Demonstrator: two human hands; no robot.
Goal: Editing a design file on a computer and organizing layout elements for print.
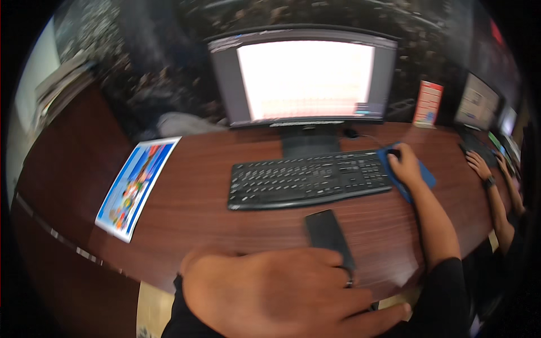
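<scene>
My right hand (407, 168) rests over a dark computer mouse (393, 152) on a blue mouse pad (426, 179), its fingers curved round the mouse. Large in the foreground, my left hand (276, 290) is held close to the camera, back of the hand showing, fingers stretched to the right and partly spread. Rings show on its fingers, and I see nothing held in it. Beyond it a black smartphone (327, 231) lies on the desk, its near end partly covered from view by the fingers. A black keyboard (307, 179) sits between the phone and the monitor, touched by neither hand.
A monitor (389, 73) with a bright white page stands behind the keyboard on the brown desk (197, 174). At left lies a colourful printed sheet (138, 188); a red-and-white desk calendar (428, 104) stands right. Farther right, another person's hand (479, 164) is by a second screen (478, 104).
</scene>
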